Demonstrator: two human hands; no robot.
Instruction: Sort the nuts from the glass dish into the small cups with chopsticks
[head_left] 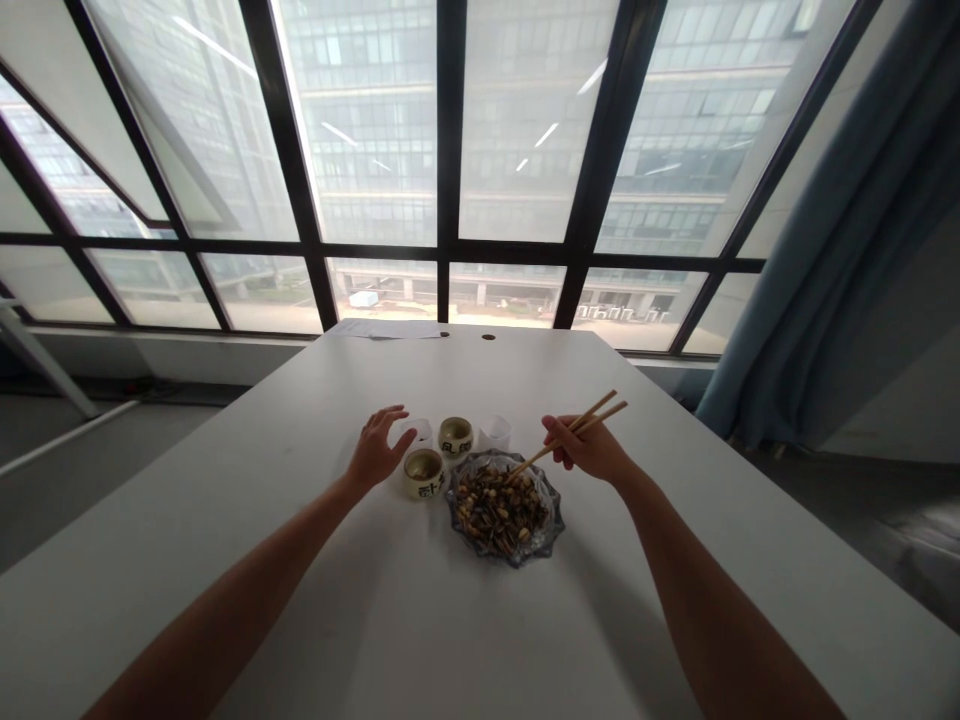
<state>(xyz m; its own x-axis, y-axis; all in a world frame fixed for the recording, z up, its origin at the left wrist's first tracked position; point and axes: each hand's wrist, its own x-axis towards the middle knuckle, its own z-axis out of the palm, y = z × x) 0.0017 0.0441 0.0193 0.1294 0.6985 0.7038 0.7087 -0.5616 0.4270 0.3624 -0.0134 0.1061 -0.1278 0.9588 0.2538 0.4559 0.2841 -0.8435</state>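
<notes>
My right hand (589, 446) is closed round a pair of wooden chopsticks (559, 447), whose tips reach into a mix of seeds and nuts (499, 510). A clear scalloped glass bowl (555, 525) lined with thin plastic holds the mix. My left hand (380, 447) hovers with fingers apart beside a clear plastic cup (420, 432) and a small ceramic cup with dark characters (424, 475); whether it touches either I cannot tell. A second ceramic cup (455, 437) stands just behind the bowl, with another clear plastic cup (496, 433) to its right.
The white table (330, 610) runs up to a wide window. Sheets of paper (390, 329) lie at its far edge near two cable holes (488, 337). A blue curtain (787, 300) hangs at the right, and a white metal frame (45, 360) stands on the left.
</notes>
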